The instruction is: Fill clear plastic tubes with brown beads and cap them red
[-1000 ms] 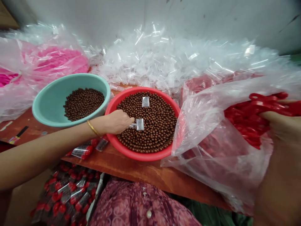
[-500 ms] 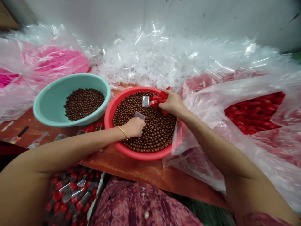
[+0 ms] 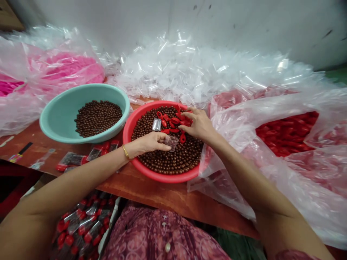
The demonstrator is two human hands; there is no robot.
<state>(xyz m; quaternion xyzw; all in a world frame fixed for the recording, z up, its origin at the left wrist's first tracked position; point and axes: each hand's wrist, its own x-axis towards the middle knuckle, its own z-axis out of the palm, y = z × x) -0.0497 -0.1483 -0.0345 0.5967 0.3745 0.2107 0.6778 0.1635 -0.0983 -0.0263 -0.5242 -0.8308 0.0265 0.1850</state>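
Against a white wall (image 3: pixel 244 25), a wooden table (image 3: pixel 173 202) holds everything, with both hands working at its middle. The left hand (image 3: pixel 148 142) pinches one clear plastic tube (image 3: pixel 171 142) between thumb and fingertips, just above a red basin (image 3: pixel 129 144). The right hand (image 3: pixel 196 124) is spread, its fingers (image 3: pixel 187 115) touching red plastic pieces (image 3: pixel 173 122); whether it holds one, I cannot tell. About a dozen of these pieces lie loose on the brown balls (image 3: pixel 165 162) filling the basin, near a second clear tube (image 3: pixel 156 124) resting on them. One teal basin (image 3: pixel 56 115) touches the red basin's left side and holds a smaller heap of brown balls (image 3: pixel 97 119). Behind them spreads a big pile of clear tubes (image 3: pixel 189 72), with a bag of pink pieces (image 3: pixel 65 68) to the left and a bag of red pieces (image 3: pixel 284 131) to the right. Filled packets (image 3: pixel 73 159) lie near the left forearm, and more sit in a box (image 3: pixel 81 224) below the table's near edge, which runs close in front of the red basin.
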